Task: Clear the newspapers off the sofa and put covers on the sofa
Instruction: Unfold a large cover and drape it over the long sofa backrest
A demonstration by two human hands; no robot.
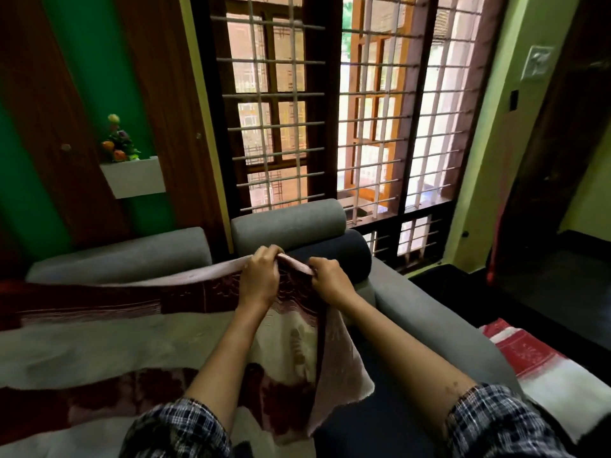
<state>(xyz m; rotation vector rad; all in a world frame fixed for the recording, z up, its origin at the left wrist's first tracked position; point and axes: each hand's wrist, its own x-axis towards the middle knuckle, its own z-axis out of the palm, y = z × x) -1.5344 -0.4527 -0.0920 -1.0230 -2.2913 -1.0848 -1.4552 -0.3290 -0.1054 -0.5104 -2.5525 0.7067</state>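
While both hands bunch its upper edge, the left hand (260, 280) and right hand (331, 280) sit close together with fingers curled tight round the cover (185, 299). It is held up just in front of a grey bolster (287, 226). The maroon and cream fabric hangs between the forearms and spreads leftward over the sofa (429, 319). A barred window (363, 127) stands behind, and a red and white cloth (535, 355) lies to the right.
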